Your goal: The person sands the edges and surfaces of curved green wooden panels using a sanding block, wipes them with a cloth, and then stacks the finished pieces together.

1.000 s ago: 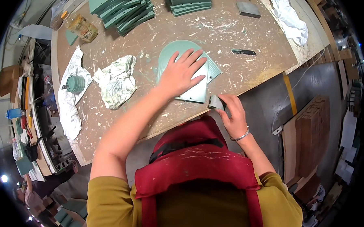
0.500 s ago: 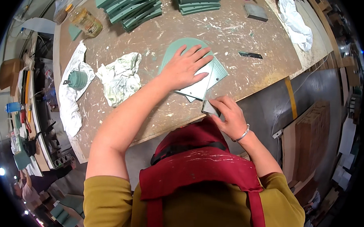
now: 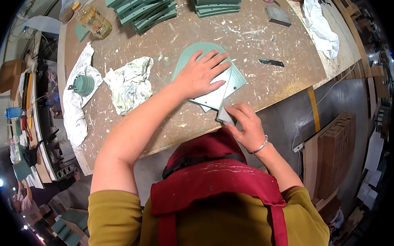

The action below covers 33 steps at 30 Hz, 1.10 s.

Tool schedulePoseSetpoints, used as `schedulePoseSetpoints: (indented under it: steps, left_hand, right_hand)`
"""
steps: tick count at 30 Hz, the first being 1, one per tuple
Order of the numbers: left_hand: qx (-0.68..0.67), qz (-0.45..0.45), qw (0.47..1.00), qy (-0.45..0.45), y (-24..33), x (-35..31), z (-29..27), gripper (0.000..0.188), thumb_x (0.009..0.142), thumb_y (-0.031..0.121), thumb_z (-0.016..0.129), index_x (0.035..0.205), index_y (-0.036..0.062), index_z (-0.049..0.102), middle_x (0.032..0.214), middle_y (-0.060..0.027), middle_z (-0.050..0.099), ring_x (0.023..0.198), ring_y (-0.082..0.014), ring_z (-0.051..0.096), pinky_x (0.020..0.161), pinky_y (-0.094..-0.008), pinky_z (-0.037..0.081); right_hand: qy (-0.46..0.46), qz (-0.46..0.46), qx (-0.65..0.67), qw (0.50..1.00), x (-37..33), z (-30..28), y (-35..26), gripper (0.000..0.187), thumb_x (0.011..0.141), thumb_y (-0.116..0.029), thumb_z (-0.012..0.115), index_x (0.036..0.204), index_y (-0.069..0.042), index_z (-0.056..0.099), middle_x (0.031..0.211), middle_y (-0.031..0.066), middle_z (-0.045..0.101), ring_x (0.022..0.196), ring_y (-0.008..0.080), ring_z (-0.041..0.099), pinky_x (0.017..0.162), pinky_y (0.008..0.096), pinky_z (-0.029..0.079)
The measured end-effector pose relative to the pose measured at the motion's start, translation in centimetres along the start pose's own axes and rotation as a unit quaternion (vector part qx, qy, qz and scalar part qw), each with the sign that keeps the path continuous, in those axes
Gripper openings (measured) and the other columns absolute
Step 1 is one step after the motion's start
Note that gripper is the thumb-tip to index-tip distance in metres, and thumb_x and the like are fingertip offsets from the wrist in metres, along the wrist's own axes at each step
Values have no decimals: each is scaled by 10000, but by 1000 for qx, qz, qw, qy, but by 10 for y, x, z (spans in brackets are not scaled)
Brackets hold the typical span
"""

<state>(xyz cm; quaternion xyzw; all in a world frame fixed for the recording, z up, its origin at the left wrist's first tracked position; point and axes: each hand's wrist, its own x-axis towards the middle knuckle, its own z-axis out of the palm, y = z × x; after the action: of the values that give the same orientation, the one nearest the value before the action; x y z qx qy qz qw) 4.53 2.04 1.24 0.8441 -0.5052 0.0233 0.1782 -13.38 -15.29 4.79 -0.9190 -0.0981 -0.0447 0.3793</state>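
Observation:
My left hand (image 3: pixel 200 76) lies flat, fingers spread, on a pale green panel (image 3: pixel 213 96) near the table's front edge. Under it is another green panel (image 3: pixel 192 50) with a rounded far end, and the two are turned at an angle to each other. A small dark hole shows near the right corner. In my right hand (image 3: pixel 246 124) a grey sanding block (image 3: pixel 226 117) is gripped between thumb and fingers. The block meets the near corner of the panels, tilted; the palm hides part of it.
Crumpled white cloths (image 3: pixel 132 83) lie to the left, a green ribbed round piece (image 3: pixel 83 85) on one. Stacks of green panels (image 3: pixel 145 8) and a jar (image 3: pixel 93 21) stand at the back. A black blade-like strip (image 3: pixel 271 62) and a second grey block (image 3: pixel 278 15) are right.
The sanding block has shifted slightly left and tilted more upright against the panels' near corner, my right hand moving with it. My left hand stays in place.

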Motion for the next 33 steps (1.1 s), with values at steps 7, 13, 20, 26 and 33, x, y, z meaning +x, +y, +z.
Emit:
schedulePoseSetpoints:
  steps: [7, 13, 20, 26, 33]
  left_hand:
    - [6, -1, 1000, 0, 0, 2, -1, 554, 895, 361, 608, 1399, 157, 499, 1530, -61, 399, 1410, -290, 357, 1133, -546, 284]
    - [-2, -1, 1000, 4, -1, -1, 0, 547, 901, 356, 603, 1398, 154, 499, 1527, -62, 401, 1408, -285, 360, 1133, -549, 283]
    - [4, 11, 1000, 1, 1, 5, -4, 550, 908, 355, 594, 1407, 151, 489, 1531, -65, 397, 1398, -301, 368, 1128, -545, 286]
    - [-12, 14, 999, 42, 1, 2, -5, 457, 904, 243, 594, 1348, 147, 549, 1414, -112, 484, 1304, -308, 460, 1055, -507, 350]
    - [14, -44, 999, 19, 23, 1, -15, 428, 872, 210, 636, 1270, 66, 568, 1295, -99, 546, 1196, -277, 523, 922, -427, 412]
  right_hand:
    - [36, 25, 59, 997, 2, 4, 1, 407, 776, -78, 740, 1173, -58, 652, 980, 111, 592, 925, 319, 592, 802, 388, 495]
    - [-80, 25, 30, 996, -1, -9, -2, 407, 777, -82, 742, 1172, -52, 648, 1016, 112, 609, 941, 319, 597, 811, 385, 496]
    - [34, -15, 3, 999, 3, -1, 6, 412, 774, -65, 733, 1177, -58, 648, 1042, 117, 607, 958, 327, 595, 824, 388, 494]
    - [-6, 76, 149, 986, -6, -17, 7, 422, 791, -26, 729, 1200, -20, 624, 1070, 129, 612, 961, 311, 615, 832, 350, 498]
    - [59, 69, 107, 990, 8, -33, 34, 429, 795, -13, 723, 1210, -11, 616, 1094, 133, 614, 951, 269, 613, 809, 319, 494]
